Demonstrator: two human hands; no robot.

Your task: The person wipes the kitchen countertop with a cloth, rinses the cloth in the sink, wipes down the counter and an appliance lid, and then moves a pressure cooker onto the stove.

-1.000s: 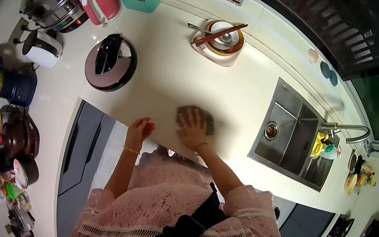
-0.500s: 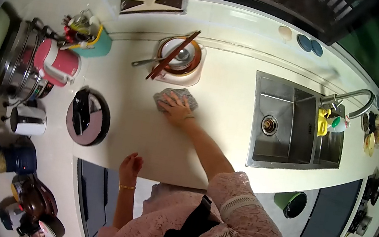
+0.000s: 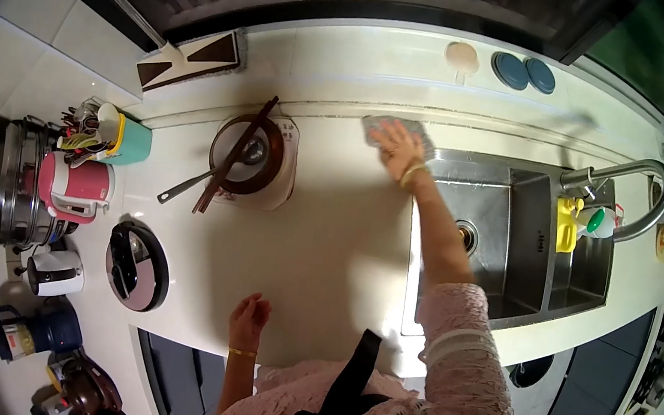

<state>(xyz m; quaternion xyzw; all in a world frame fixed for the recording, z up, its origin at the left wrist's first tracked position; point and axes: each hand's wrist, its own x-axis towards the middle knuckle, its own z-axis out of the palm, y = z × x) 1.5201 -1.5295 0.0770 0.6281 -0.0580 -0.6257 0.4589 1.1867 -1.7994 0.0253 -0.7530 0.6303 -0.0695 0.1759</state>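
Observation:
My right hand (image 3: 398, 150) presses a grey cleaning cloth (image 3: 374, 130) against the countertop by the back ledge, just left of the sink; its fingers are spread over the cloth and hold it against the surface. Near the front edge of the counter is my left hand (image 3: 249, 321), fingers loosely curled, with nothing visible in it. To the left of the cloth, a brown-rimmed pot (image 3: 264, 184) sits on a pale base (image 3: 280, 192). A pair of dark chopsticks (image 3: 227, 165) and a metal ladle (image 3: 187, 187) lie across the pot.
The double steel sink (image 3: 493, 207) with its curved faucet (image 3: 657, 185) takes up the right. A round pink-and-black lid (image 3: 148, 287) lies on the left of the counter. Beyond it stand a pink kettle (image 3: 88, 182) and a teal utensil holder (image 3: 134, 143). A squeegee-like mop head (image 3: 190, 59) leans behind.
My right hand has slid the cloth right and back, from in front of the pot to beside the sink's back left corner. The view has shifted; my left hand remains curled near the front edge.

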